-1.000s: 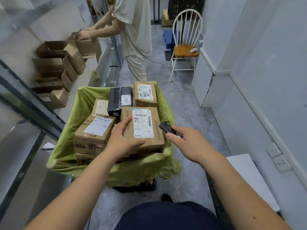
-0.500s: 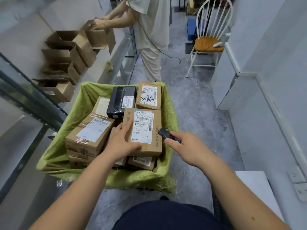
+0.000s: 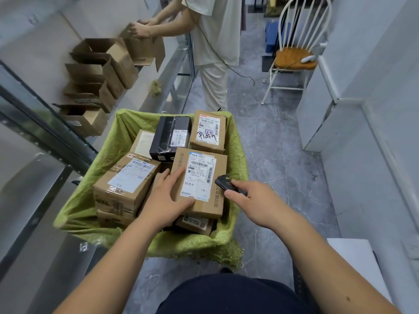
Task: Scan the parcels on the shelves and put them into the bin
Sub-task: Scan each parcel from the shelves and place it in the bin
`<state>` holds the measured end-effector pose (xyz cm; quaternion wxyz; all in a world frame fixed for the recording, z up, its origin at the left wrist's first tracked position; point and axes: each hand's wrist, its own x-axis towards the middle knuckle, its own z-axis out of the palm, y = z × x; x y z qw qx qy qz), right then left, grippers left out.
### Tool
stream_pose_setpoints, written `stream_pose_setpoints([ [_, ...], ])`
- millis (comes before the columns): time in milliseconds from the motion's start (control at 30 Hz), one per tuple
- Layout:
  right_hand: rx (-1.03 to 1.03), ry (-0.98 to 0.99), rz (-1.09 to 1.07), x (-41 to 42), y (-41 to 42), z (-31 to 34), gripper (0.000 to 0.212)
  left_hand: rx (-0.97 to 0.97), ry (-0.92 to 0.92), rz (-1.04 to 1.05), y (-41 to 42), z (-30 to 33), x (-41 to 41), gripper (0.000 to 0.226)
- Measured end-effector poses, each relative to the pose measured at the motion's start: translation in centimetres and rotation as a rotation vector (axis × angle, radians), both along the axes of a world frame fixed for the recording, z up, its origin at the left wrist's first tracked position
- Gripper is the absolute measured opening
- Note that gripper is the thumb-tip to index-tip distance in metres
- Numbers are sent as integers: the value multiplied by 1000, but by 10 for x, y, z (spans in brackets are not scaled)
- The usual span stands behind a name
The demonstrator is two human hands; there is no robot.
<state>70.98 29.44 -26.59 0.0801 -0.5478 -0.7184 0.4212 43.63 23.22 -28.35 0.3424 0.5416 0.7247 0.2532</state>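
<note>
While it's sitting on top of the pile, parcel in hand: the brown parcel [image 3: 199, 182] lies label up near the bin's near right corner, resting on other boxes.
Left hand: the left hand [image 3: 166, 199] has its grip on that parcel's near left corner, thumb laid across the bottom of the white label, fingers wrapped round the left side.
Right hand: the right hand [image 3: 254, 201] is clenched round a small black scanner [image 3: 226, 185], index finger stretched along the top, the scanner's front end just over the parcel's right edge beside the barcode.
Bin: the bin [image 3: 90, 196] is lined with green woven cloth and pretty full.
Other parcels: a big taped box [image 3: 127, 184] along the left edge, a black box [image 3: 171, 138] toward the far edge, a brown box with marker scribble [image 3: 208, 131] in the far right corner, a pale one [image 3: 142, 141] tucked behind the big box, and another label peeking out underneath [image 3: 195, 223] the held parcel.
Shelves: the shelf [image 3: 56, 28] on the left carries a row of empty open cartons [image 3: 99, 73].
Second person: someone in light clothes [image 3: 213, 41] stands beyond the bin with both hands on a carton on that shelf.
Background: white chair with a wooden seat [image 3: 294, 57] farther down the aisle on the grey floor.
</note>
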Motion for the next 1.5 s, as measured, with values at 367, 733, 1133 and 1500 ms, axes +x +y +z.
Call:
stream_pose_setpoints([
  [367, 77, 5, 7, -7, 1, 3, 73, 106, 194, 51, -21, -12, 7, 87],
  [733, 83, 17, 72, -15, -9, 8, 53, 108, 198, 67, -34, -10, 23, 87],
  [1133, 52, 51, 98, -14, -17, 11, 44, 128, 229, 135, -51, -11, 29, 87],
  [1500, 58, 60, 76, -17, -21, 10, 51, 116, 36, 167, -57, -15, 24, 102],
])
